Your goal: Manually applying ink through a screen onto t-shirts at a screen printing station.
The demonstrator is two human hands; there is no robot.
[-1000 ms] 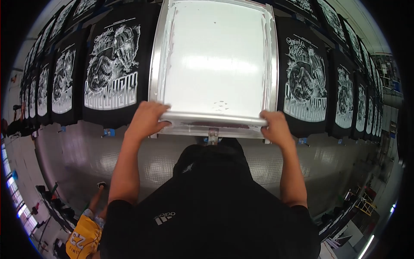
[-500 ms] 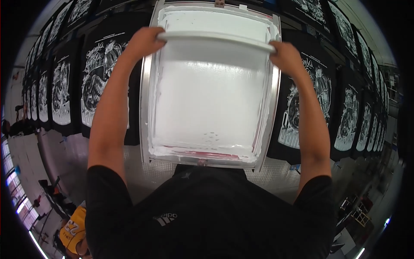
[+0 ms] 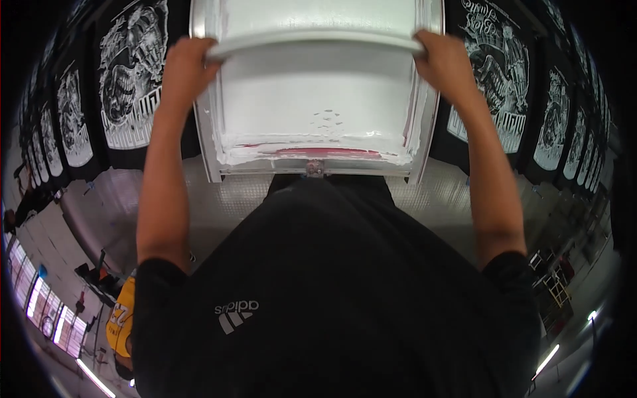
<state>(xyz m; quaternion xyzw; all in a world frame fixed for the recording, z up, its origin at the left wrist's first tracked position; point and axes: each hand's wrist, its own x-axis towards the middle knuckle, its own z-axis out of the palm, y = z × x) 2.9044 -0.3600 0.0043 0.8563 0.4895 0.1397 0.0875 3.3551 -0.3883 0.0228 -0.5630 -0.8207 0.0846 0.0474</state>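
Both hands (image 3: 188, 65) (image 3: 446, 65) clasp a long pale bar (image 3: 318, 38), seemingly mid-stroke on a white-coated metal-framed screen (image 3: 285, 89); flanking black shirts (image 3: 491, 73) look printed.

Note at left a row of black fabric shirts (image 3: 129, 83), set side by side, bearing grey-and-white printed artwork and lettering. Note at right a similar row of black printed shirts (image 3: 496, 76), receding toward the rim. Below both rows, record a grey reflective surface (image 3: 225, 197) with a fine quilted pattern. At lower left, observe a co-worker (image 3: 119, 325) in a yellow top, partly hidden; farther left, bright multi-pane windows (image 3: 40, 296) above a straight white light tube (image 3: 95, 378). At lower right, log a second white tube light (image 3: 547, 358) and an open yellow frame (image 3: 556, 290), details too small to tell.
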